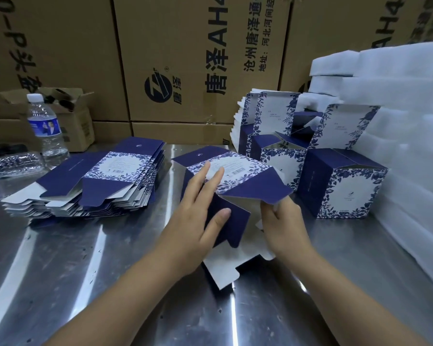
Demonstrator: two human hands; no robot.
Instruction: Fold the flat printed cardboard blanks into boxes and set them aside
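Forearms reach in from the bottom edge over the shiny steel tabletop (85, 270), and I've got both hands on one half-folded blank (238, 171) right in the middle. On my left grip (198, 221) the fingers are straight and laid flat across the floral printed panel on top. Its thumb presses the navy side panel below, with nothing curled around the card. On my right grip (285, 221) the fingers are curled, pinching the lower edge of a navy flap that sticks out to the right. A white-backed flap of the same blank lies flat on the tabletop beneath both wrists. Moving out, left of centre, a stack of flat blanks (105, 181) sits on the tabletop, navy and floral faces up, edges fanned. Over on the right, near the blank I'm working, an erected box (345, 191) stands with its top flaps open. A second box (283, 161) stands just behind and left of it, and more boxes (273, 113) stand behind those with tall lids up. White foam sheets (398, 126) are piled along the right side, close by that row. Far left, a water bottle (45, 131) stands upright with its cap on, with crumpled clear plastic (13, 163) beside it and a small open carton (73, 116) behind. Big brown cartons (185, 58) with black lettering wall off the back.
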